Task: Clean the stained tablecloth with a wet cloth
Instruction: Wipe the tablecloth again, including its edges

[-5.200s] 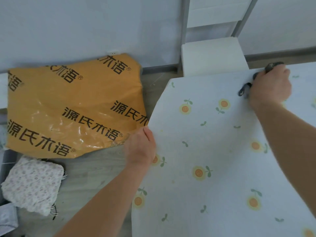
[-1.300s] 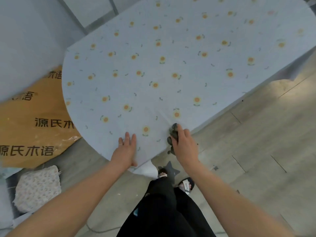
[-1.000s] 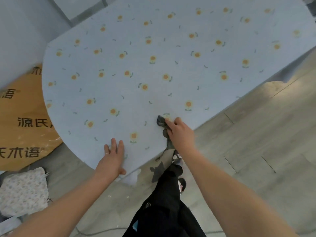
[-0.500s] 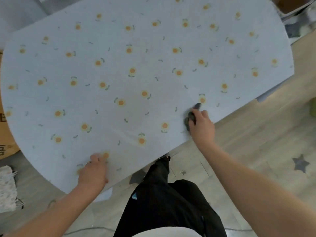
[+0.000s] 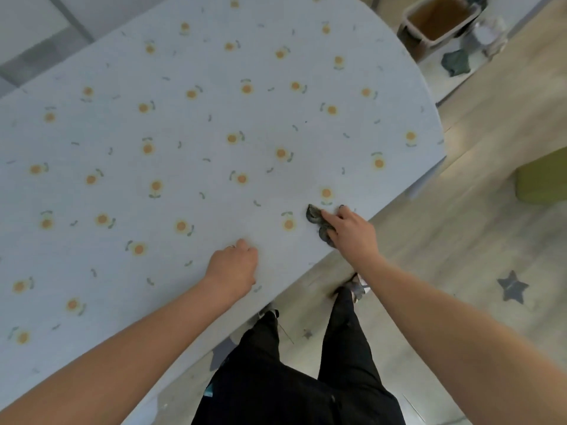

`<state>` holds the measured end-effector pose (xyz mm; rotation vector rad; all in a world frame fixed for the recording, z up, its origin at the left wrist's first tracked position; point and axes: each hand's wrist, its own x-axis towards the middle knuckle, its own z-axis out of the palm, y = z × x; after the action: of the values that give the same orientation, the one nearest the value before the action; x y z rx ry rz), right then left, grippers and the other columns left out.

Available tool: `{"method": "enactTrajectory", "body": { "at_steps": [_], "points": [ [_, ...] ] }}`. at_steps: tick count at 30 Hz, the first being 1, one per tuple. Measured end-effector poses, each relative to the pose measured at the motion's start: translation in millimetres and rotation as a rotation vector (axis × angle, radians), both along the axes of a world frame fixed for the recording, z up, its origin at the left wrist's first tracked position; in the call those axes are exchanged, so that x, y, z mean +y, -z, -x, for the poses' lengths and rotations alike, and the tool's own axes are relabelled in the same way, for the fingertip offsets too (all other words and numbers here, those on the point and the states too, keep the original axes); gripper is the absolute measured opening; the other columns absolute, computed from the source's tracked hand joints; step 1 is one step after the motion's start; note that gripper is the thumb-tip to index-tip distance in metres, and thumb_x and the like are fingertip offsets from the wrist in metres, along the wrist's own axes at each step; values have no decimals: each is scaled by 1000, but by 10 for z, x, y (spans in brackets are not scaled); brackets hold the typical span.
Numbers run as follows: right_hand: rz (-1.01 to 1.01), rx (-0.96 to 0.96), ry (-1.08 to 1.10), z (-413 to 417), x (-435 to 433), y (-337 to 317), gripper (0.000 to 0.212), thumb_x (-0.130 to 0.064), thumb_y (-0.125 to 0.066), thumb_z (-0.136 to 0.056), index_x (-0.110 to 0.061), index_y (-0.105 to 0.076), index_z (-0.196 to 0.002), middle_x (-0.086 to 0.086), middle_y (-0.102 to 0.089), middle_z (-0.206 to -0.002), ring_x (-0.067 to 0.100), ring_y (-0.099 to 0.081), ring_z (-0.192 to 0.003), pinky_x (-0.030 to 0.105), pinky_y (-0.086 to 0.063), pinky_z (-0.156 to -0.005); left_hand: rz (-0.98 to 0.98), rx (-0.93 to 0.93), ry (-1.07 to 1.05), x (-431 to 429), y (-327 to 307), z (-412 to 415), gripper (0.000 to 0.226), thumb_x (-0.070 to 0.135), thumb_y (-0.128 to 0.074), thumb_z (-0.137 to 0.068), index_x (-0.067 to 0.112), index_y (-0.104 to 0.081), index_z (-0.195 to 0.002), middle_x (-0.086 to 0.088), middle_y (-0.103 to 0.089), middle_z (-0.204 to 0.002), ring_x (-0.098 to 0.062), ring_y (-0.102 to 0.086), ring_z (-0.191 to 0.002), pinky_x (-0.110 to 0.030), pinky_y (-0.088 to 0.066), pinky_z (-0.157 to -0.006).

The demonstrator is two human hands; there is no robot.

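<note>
A pale blue tablecloth (image 5: 190, 124) printed with small orange flowers covers an oval table. My right hand (image 5: 352, 233) presses a dark grey wet cloth (image 5: 317, 220) onto the tablecloth close to the near edge, fingers closed over it. My left hand (image 5: 233, 265) rests on the tablecloth a little to the left, fingers curled under, holding nothing. No stain shows clearly in this view.
A brown bin (image 5: 438, 21) stands on the floor past the table's far right end, with a dark rag (image 5: 457, 62) beside it. A green object (image 5: 543, 179) sits at the right edge. My legs in black trousers (image 5: 294, 378) stand against the table.
The view has swung rightward along the table. My left hand has moved right, closer to my right hand, and its fingers have curled. The right hand still presses the cloth near the edge.
</note>
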<state>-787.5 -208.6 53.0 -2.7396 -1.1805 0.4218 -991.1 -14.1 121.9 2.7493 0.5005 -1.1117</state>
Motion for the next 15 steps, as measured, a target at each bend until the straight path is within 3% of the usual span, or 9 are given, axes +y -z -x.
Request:
{"method": "enactTrajectory", "body": {
  "at_steps": [5,10,12,15],
  "points": [
    [7,-20,257,-1172,-573,37,34,-25,-56,-96,-27,-60,-130,7,-51,-100,31,-58,-76,36,-50,-56,3,44,-44,-381,13,-598,36,37,-64,-96,13,-50,-119,-7,-46,-126,-25,-57,-104,-35,-41,-72],
    [-30,71,537,-2107,-1168,-70,38,-24,-54,-97,-24,-61,-134,11,-55,-114,36,-61,-91,40,-52,-70,33,68,-153,-812,-103,-1318,50,41,-63,-96,13,-48,-135,-7,-44,-138,-26,-58,-108,-37,-51,-81],
    [-128,117,503,-2163,-1196,-178,39,-25,-58,-96,-21,-61,-135,9,-56,-113,34,-61,-90,39,-53,-71,9,80,-212,-911,-154,-1529,49,40,-63,-95,13,-47,-134,-8,-44,-136,-25,-58,-106,-35,-49,-76],
    [-212,179,156,-1952,-985,-303,37,-22,-68,-89,-22,-65,-125,4,-53,-98,29,-59,-76,33,-45,-56,-20,99,-288,-995,-205,-1787,44,35,-63,-95,12,-47,-129,-8,-44,-131,-24,-56,-104,-34,-46,-72]
  ]
}}
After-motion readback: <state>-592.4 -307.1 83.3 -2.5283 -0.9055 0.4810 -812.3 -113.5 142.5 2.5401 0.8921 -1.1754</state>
